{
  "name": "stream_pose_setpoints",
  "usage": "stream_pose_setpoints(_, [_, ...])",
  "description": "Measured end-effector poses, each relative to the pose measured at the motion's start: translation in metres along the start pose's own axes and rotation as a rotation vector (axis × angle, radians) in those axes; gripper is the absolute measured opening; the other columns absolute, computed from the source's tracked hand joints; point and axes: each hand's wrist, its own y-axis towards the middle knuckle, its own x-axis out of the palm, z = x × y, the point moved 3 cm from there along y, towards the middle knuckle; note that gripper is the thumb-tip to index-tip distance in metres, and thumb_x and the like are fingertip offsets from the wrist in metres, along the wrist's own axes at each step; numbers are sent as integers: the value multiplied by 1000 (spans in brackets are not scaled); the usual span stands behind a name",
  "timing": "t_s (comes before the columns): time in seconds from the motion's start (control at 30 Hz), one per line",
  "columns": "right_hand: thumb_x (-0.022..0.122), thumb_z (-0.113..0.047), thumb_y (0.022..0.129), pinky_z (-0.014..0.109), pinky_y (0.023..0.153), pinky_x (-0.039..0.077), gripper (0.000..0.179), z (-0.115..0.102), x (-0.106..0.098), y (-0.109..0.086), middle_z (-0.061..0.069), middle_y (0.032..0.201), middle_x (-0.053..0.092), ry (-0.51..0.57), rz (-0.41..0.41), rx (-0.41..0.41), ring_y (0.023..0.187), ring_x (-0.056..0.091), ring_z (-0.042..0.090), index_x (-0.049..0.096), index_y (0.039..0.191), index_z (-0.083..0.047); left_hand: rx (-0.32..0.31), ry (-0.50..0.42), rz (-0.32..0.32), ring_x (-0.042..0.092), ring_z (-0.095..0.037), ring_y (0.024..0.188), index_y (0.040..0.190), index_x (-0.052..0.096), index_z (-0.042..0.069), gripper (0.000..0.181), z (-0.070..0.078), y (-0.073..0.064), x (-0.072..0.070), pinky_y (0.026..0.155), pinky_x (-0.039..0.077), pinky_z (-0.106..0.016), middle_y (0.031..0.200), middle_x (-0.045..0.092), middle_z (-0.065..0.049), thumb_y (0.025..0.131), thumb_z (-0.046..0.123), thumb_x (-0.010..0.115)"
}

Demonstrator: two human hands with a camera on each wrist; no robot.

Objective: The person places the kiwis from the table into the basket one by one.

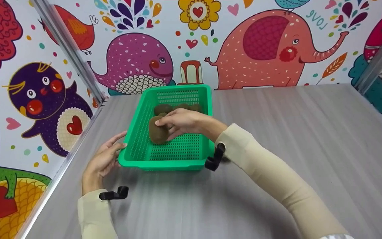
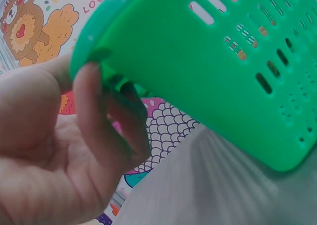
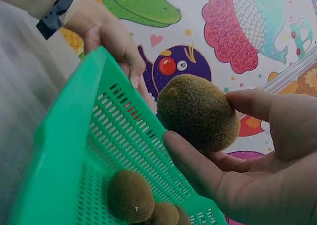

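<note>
A brown, fuzzy kiwi [image 3: 198, 113] is held between the thumb and fingers of my right hand [image 1: 186, 121]. In the head view this kiwi [image 1: 158, 131] appears over the inside of a green plastic basket [image 1: 169, 163]. My left hand [image 1: 103, 159] grips the basket's rim at its near left corner. The left wrist view shows the left hand [image 2: 64, 145] with its fingers bent at the rim [image 2: 91, 46]. More kiwis [image 3: 131, 196] lie in the basket's far part, partly hidden by the right hand in the head view.
The basket stands on a grey wood-grain table [image 1: 293, 132]. Walls with cartoon animals, including an elephant [image 1: 260, 53], rise behind and at the left. Metal posts [image 1: 75, 46] mark the corners. A black wrist mount [image 1: 215, 157] sits beside the basket's right side.
</note>
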Motion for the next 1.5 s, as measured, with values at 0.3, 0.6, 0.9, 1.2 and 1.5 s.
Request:
stream_pose_setpoints(0.3, [69,-25,95,46,102,55,73,3,-9,23,19,146,45,-32,44,103,109,59,26,31,153,-2,6,5,-1,74,-11,71,158,21,10,58,1,-3,1,62,62,-27,92,72,1,104,11,44])
stream_pose_setpoints(0.6, [67,-25,96,48,107,51,68,-1,-13,34,21,149,46,-115,10,147,134,52,34,34,152,-1,17,-3,-11,73,-11,70,158,21,10,58,1,0,3,60,61,-26,94,72,1,104,10,44])
stream_pose_setpoints(0.9, [66,-25,97,46,107,51,54,3,-9,37,20,138,57,-250,-15,169,125,60,31,49,141,1,18,-6,-12,73,-12,72,158,20,9,58,1,0,2,61,62,-28,94,71,1,105,10,42])
stream_pose_setpoints(1.2, [64,-26,98,43,104,54,47,-1,-20,24,23,144,53,-309,-49,113,130,58,36,57,137,-1,2,13,9,73,-11,72,158,23,12,58,2,-1,4,62,62,-28,91,71,1,104,10,43])
stream_pose_setpoints(1.5, [65,-32,97,42,103,55,46,-9,-38,1,12,142,60,-423,-60,62,132,57,32,59,136,-8,4,-3,-6,71,-9,67,159,20,11,59,1,0,2,57,59,-24,87,70,3,104,11,44])
